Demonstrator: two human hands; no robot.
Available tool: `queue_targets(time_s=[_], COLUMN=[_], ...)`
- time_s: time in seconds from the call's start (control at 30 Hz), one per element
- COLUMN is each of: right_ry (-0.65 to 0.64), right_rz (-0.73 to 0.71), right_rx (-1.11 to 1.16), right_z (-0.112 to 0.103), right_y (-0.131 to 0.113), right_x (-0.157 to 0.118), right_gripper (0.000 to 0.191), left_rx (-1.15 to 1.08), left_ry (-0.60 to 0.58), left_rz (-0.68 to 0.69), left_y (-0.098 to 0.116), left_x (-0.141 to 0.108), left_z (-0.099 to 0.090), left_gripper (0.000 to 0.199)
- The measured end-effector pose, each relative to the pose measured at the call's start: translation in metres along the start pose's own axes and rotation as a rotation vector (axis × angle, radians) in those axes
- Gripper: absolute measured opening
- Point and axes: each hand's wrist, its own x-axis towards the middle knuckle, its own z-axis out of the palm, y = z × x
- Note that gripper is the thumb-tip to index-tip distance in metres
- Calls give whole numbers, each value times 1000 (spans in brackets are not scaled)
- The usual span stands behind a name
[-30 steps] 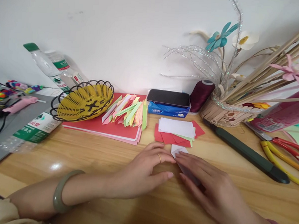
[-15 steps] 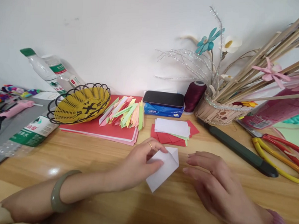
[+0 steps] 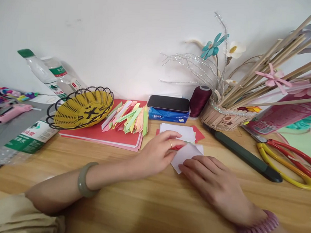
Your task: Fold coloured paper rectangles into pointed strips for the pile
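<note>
The left hand pinches white paper under the right hand, whose grip I can't tell; best align edges before creasing.

"Where does the view look from?"
"From a camera on the person's head, above and behind the grip on the white paper."
"Which way does it face?"
"Forward and down. The tabletop fills the near side of the grip, and the wall closes off everything beyond it."
"How near?"
"Close enough to show the left hand and right hand plainly, wide enough for the yellow basket well left of the grip and the dark green tool right of it."
</note>
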Motion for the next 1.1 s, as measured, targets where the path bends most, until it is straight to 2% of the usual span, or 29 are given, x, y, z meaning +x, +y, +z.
queue_targets(time_s=[0.07,0.13,0.23,0.43,0.73,0.93,1.1], right_ry=[-58,-86,-90,-113,-66,-59,-54], right_rz=[85,165,237,304,489,509,512], right_rx=[89,183,262,317,369,304,262], right_z=[4,8,11,12,19,22,24], right_y=[1,1,1,-3,-6,-7,-8], right_x=[-2,-3,-4,-4,0,1,0], right_gripper=[30,24,18,13,14,14,15], left_rx=[278,435,547,580,536,520,571], left_ry=[13,-45,-166,-160,-150,-125,-125], left_rz=[178,304,381,433,416,434,372], left_y=[0,-1,-4,-12,-10,-9,-13], left_x=[-7,-15,-24,-32,-29,-28,-33], left_z=[-5,-8,-7,-2,-5,-5,3], left_gripper=[23,22,24,20,22,24,20])
